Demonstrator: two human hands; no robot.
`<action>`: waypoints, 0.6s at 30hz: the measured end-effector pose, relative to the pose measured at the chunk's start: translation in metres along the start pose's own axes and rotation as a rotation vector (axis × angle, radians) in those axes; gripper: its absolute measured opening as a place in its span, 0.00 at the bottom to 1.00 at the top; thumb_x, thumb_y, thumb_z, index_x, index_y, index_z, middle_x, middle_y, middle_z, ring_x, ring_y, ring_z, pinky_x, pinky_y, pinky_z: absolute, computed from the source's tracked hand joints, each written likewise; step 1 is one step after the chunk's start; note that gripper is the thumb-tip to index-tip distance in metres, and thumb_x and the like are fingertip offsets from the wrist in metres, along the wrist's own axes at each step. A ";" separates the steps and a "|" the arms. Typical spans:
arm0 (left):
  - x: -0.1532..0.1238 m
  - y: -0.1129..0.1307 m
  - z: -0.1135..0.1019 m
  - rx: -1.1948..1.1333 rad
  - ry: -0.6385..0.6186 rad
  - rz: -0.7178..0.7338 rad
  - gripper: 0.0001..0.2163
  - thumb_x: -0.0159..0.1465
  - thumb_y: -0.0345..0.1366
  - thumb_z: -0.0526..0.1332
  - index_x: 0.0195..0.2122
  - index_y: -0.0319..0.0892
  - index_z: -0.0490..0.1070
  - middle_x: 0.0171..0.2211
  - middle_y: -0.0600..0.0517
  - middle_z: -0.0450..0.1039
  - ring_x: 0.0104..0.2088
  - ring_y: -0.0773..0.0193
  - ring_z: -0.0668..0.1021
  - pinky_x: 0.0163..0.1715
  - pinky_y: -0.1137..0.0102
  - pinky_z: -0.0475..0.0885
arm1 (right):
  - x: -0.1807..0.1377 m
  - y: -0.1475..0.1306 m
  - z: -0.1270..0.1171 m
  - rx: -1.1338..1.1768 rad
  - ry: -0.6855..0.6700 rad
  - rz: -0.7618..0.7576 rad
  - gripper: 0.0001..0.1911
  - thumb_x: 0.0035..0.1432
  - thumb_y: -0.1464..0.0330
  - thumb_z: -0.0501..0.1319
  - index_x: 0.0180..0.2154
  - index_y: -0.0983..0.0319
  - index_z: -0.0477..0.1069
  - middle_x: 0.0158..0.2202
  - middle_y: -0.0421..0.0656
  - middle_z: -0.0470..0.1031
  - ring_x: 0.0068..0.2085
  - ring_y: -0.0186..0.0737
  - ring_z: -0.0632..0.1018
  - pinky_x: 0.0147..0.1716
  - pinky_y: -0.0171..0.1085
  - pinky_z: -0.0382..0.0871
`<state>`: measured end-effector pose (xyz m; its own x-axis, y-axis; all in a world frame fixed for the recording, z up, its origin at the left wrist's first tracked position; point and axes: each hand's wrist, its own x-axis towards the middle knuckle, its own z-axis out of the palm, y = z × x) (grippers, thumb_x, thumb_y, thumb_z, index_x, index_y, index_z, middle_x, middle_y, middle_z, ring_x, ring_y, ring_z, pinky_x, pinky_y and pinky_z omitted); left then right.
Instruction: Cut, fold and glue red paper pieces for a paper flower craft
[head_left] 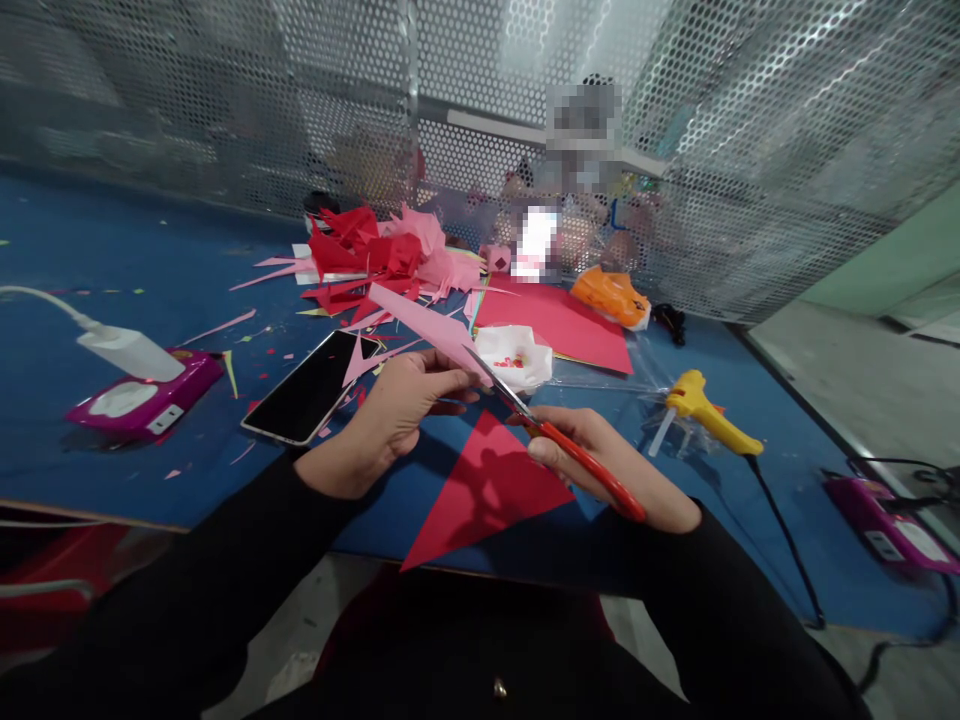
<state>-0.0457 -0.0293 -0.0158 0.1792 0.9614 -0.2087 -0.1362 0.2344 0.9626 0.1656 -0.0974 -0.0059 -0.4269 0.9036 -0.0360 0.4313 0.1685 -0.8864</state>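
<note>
Between the thumb and fingers of my left hand point(401, 410) is a long piece of pink paper point(424, 322), pointing up and away to the left. My right hand point(600, 455) grips red-handled scissors point(574, 452), whose blades reach the near end of the pink paper. A red paper triangle point(491, 490) lies on the table beneath both hands, with their shadow on it. Just beyond the scissors sits a crumpled white paper point(517, 352) holding small red bits. A dark-screened phone point(311, 390) rests left of my left hand.
Red and pink paper scraps point(390, 250) pile up at the back beside stacked red sheets point(555, 320) and an orange packet point(611, 295). A yellow glue gun point(712, 412) lies right, its cord hanging over the edge. Purple power strips point(142, 400) sit at both sides; perforated metal point(480, 60) stands behind.
</note>
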 end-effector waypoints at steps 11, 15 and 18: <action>0.000 0.000 -0.001 -0.005 -0.010 0.000 0.11 0.46 0.35 0.74 0.28 0.39 0.78 0.28 0.52 0.78 0.27 0.67 0.78 0.24 0.74 0.69 | 0.000 -0.002 0.001 0.013 0.006 0.010 0.25 0.61 0.44 0.60 0.29 0.60 0.65 0.22 0.33 0.60 0.24 0.31 0.61 0.25 0.35 0.53; 0.001 0.000 -0.002 0.000 -0.026 -0.007 0.11 0.45 0.35 0.75 0.28 0.39 0.78 0.28 0.52 0.79 0.26 0.68 0.78 0.24 0.75 0.69 | 0.001 0.001 0.001 0.009 0.010 0.004 0.24 0.61 0.46 0.61 0.28 0.60 0.65 0.22 0.33 0.57 0.24 0.31 0.59 0.25 0.34 0.51; 0.001 -0.001 -0.002 -0.006 -0.025 -0.021 0.11 0.45 0.35 0.75 0.28 0.39 0.78 0.28 0.53 0.79 0.25 0.68 0.78 0.23 0.75 0.69 | 0.001 0.003 0.001 0.005 0.002 -0.001 0.24 0.62 0.47 0.60 0.28 0.61 0.66 0.23 0.33 0.55 0.25 0.31 0.56 0.25 0.34 0.50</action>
<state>-0.0476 -0.0281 -0.0172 0.2066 0.9524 -0.2240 -0.1384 0.2551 0.9570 0.1663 -0.0964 -0.0092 -0.4257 0.9042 -0.0343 0.4269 0.1672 -0.8887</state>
